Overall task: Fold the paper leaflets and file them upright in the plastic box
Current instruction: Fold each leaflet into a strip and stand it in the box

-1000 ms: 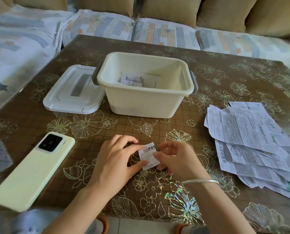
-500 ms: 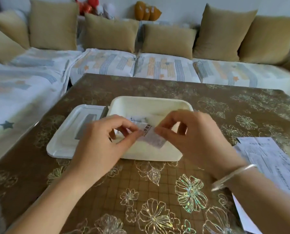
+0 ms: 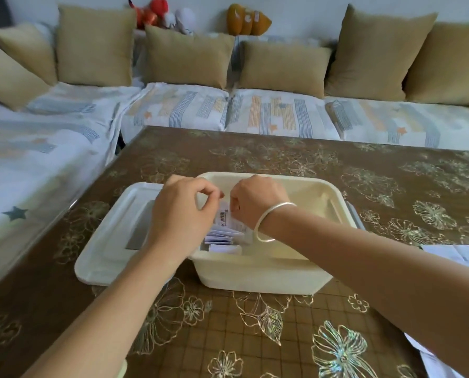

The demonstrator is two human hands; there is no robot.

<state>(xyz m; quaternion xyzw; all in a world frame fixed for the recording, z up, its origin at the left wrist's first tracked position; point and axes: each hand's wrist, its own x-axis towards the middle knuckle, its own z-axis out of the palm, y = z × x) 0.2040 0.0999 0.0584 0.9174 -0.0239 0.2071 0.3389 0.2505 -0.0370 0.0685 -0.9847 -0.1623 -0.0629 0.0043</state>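
As fingers pinch it, the folded leaflet shows print.

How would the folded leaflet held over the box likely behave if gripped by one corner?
Probably light: the left hand and right hand pinch the folded leaflet with fingertips only. Likely fairly stiff, since filed leaflets in the plastic box appear to stand on edge.

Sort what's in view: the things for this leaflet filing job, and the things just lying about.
In the job: folded leaflet, pinched by left hand and right hand; plastic box; filed leaflets inside it; unfolded leaflets at right.
Lying about: box lid, cushions, soft toys.
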